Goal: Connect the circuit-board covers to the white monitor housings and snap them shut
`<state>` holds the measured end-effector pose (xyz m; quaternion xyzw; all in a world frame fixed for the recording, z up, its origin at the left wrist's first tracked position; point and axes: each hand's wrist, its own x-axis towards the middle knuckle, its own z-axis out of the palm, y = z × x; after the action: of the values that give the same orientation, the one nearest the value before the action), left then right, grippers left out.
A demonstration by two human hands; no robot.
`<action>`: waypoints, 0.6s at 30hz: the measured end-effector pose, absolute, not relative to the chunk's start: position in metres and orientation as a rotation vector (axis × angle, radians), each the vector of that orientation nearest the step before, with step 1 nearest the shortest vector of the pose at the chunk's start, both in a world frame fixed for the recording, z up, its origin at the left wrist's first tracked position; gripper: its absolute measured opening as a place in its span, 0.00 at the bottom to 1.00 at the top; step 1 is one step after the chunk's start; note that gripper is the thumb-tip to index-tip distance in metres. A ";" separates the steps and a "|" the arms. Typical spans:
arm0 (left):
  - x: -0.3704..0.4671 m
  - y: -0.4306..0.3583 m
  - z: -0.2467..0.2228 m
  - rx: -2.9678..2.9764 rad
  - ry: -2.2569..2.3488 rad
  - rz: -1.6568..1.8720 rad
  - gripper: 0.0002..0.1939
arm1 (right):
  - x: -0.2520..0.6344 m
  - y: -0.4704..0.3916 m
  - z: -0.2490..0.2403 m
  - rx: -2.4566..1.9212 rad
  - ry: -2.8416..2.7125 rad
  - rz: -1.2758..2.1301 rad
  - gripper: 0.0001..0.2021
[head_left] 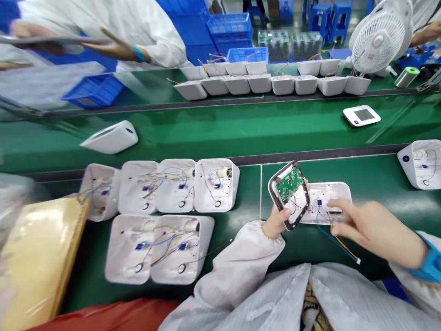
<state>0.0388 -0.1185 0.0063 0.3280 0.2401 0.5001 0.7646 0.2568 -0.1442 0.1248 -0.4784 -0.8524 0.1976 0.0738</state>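
My left hand (275, 223) is closed on a white front panel with a black rim, tilted so its inside faces up. A green circuit board (291, 185) sits inside that panel. Behind and to the right of it lies a white plastic housing (339, 191), with a small blue module (319, 202) inside. Over the housing's right part is my right hand (370, 230), slightly blurred, its index finger and thumb apart. Blue, yellow and black wires (339, 241) trail from the housing toward me, ending in a white connector (358, 261).
Several wired white housings (174, 184) stand at left, another (425, 163) at far right. On the green belt lie a white device with a screen (361, 115) and a white casing (112, 137). Beyond are more housings (237, 84), a fan (377, 41) and a co-worker's hand (119, 48).
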 end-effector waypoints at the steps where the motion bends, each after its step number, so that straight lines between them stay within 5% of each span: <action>1: 0.040 -0.118 0.008 0.732 0.517 1.108 0.43 | 0.267 -0.153 0.127 -1.435 -2.571 0.864 0.22; 5: 0.045 -0.113 0.010 0.730 0.486 1.125 0.45 | 0.287 -0.167 0.125 -1.214 -2.412 1.397 0.25; 9: 0.046 -0.111 0.008 0.728 0.474 1.124 0.48 | 0.282 -0.147 0.109 -1.264 -2.156 1.327 0.19; 14: 0.043 -0.114 0.006 0.692 0.533 1.102 0.49 | 0.254 -0.115 0.092 -1.269 -1.959 0.772 0.15; 18: 0.041 -0.117 0.009 0.724 0.568 1.099 0.47 | 0.234 -0.099 0.087 -1.283 -1.793 1.067 0.18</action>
<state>0.0408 -0.1170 0.0088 0.3316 0.2604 0.5038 0.7539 0.2340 -0.0993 0.0871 -0.4928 -0.6886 0.4098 0.3392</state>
